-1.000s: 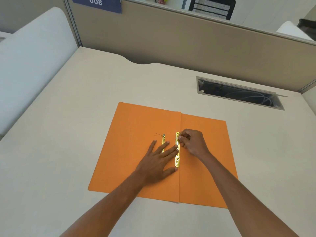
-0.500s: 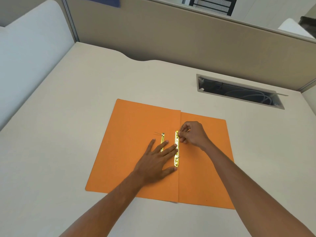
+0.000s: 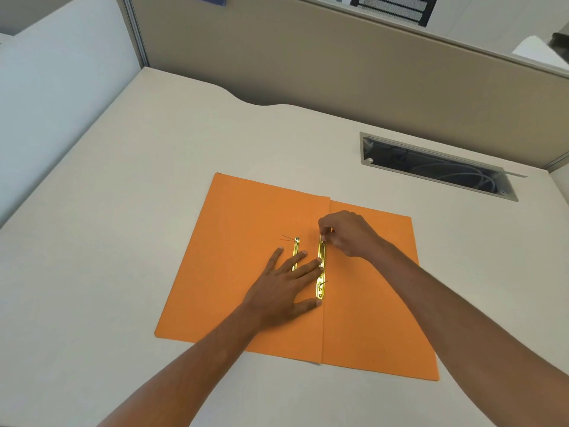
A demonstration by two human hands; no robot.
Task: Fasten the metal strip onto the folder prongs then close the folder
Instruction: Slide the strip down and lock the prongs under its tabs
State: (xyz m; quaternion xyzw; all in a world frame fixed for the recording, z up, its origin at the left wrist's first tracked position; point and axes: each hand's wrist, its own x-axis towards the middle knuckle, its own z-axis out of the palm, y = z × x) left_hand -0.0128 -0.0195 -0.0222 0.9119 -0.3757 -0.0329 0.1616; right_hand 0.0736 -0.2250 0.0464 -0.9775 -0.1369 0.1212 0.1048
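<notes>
An orange folder (image 3: 246, 229) lies open and flat on the desk. Along its centre fold sits a gold metal strip (image 3: 321, 251), lengthwise, with a thin prong sticking up near its lower end. A second gold strip (image 3: 296, 249) lies just left of it, thin prongs fanning from its top. My left hand (image 3: 284, 285) rests flat on the left leaf, fingers spread, fingertips touching the centre strip's left edge. My right hand (image 3: 346, 234) pinches at the top end of the centre strip; what its fingertips hold is hidden.
The folder lies on a beige desk (image 3: 123, 241) bounded by partition walls at the back and left. A rectangular cable opening (image 3: 437, 166) with wires inside is set in the desk at the back right.
My right hand has shifted slightly up along the centre strip toward its top end. My left hand stays flat in place. The camera has tilted a little.
</notes>
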